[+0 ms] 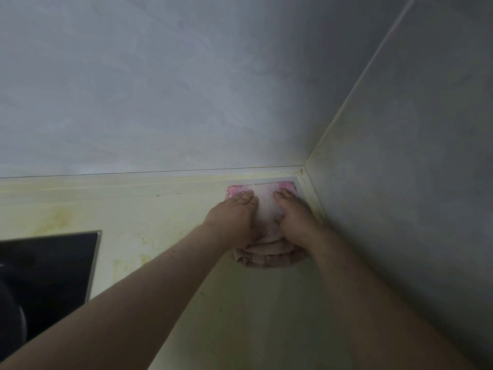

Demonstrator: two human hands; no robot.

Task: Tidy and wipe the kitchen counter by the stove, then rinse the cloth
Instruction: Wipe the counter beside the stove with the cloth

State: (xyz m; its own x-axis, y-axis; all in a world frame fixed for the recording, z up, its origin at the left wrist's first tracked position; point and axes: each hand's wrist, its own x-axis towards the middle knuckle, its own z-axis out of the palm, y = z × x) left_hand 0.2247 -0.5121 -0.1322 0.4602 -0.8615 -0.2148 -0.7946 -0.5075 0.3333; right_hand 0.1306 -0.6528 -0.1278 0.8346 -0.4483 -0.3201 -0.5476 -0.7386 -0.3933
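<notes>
Pink-and-white terry cloth (265, 206) is lying flat in the counter's (165, 217) back right corner, under both hands. Left hand (234, 217) and right hand (294, 218) are pressing it with straight fingers, gripping nothing. Black stove (53, 268) is sitting well left. No writing is showing.

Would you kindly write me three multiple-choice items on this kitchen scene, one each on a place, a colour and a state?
1. Where does the cloth lie?
A. in a sink
B. in the back right corner of the counter
C. on a shelf

2. What colour is the cloth?
A. blue
B. pink and white
C. green

3. What are the hands doing?
A. hanging idle
B. wringing the cloth in the air
C. both pressing on the cloth

Answers:
1 B, it sits tight in the corner.
2 B, pink edges, pale middle.
3 C, the left hand and right hand lie on it.
</notes>
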